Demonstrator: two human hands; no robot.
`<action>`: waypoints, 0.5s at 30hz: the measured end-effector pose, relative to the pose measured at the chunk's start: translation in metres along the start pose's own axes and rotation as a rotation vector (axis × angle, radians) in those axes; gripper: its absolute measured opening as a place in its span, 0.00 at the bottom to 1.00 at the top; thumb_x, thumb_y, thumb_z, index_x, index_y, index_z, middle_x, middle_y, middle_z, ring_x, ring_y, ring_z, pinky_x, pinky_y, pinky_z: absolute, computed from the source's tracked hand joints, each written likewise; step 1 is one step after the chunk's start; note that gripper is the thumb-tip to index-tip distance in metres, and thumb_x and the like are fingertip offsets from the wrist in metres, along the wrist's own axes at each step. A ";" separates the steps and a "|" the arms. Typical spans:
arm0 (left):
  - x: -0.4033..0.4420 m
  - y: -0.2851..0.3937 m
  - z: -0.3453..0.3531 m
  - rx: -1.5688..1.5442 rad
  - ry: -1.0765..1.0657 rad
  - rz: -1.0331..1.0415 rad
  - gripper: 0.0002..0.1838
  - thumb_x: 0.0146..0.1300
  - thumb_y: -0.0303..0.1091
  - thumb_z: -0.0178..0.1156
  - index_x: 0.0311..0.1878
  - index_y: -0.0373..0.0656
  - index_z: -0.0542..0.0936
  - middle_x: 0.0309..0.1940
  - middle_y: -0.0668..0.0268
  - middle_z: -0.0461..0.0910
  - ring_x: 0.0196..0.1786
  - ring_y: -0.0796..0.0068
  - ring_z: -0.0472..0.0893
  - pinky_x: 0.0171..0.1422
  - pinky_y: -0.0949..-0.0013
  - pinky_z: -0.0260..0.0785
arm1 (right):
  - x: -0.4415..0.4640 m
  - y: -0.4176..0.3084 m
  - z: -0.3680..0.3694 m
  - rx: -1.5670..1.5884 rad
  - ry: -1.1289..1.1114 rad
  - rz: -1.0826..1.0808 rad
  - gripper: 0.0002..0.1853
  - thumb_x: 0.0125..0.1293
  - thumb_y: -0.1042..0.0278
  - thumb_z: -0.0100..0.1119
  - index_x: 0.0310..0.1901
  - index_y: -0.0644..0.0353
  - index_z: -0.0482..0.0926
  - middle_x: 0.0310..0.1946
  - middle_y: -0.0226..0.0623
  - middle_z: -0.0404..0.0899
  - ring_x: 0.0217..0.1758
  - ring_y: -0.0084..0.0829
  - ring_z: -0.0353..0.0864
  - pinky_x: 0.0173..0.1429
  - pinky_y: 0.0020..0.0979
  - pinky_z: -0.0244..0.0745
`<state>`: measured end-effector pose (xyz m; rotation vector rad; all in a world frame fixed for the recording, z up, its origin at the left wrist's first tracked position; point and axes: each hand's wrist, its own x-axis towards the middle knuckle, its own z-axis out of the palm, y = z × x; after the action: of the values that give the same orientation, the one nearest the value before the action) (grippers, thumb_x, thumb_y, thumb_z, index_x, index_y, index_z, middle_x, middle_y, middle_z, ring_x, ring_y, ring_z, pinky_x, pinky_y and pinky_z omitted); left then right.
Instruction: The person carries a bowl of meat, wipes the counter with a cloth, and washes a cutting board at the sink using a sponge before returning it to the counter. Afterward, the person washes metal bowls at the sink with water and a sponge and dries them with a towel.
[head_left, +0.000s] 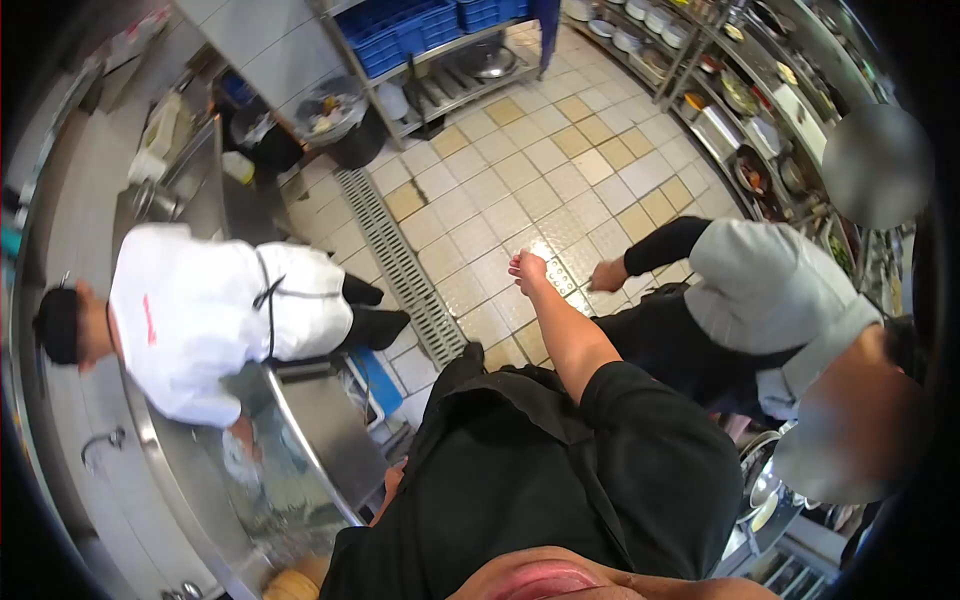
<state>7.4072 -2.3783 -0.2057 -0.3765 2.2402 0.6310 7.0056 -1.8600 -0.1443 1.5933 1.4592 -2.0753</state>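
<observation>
R hand [528, 272] of the wearer is stretched out in front, above the tiled floor [465, 225]; its fingers are a bit bent and loosely apart, w/ nothing visible in it. L hand [392, 487] is mostly covered by the black clothes, so I cannot tell if it is closed or what it holds. It is just beside the metal counter [335, 425]; contact cannot be told.

Next to this counter is the sink [307, 440], w/ water in it. A co-worker in white [190, 300] has one hand down in the sink, at a pale, see-through thing [242, 465], maybe a bag or cloth. A round yellow-brown thing [292, 583] is nr. the sink's bottom end, partly hidden.

Farther: a black bin [358, 147] w/ a plastic bag & mixed rubbish, and blue crates [390, 50] on a rack; their contents are not clear. On the R-side shelves, a dark pan [741, 160] has reddish food. Another co-worker in grey [765, 290] stands at R, one hand nr. the wearer's R hand, apart.
</observation>
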 end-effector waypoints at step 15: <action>0.530 0.417 -0.300 0.726 -0.188 0.829 0.15 0.59 0.36 0.49 0.27 0.35 0.81 0.24 0.52 0.79 0.28 0.59 0.79 0.34 0.55 0.69 | 0.078 -0.143 -0.071 0.437 0.564 -0.126 0.04 0.57 0.68 0.57 0.35 0.53 0.77 0.32 0.31 0.78 0.38 0.30 0.78 0.45 0.43 0.67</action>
<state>6.6887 -2.2316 -0.2895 0.9660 2.2054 0.1829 6.9314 -1.7001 -0.1194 2.4739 1.3232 -2.2379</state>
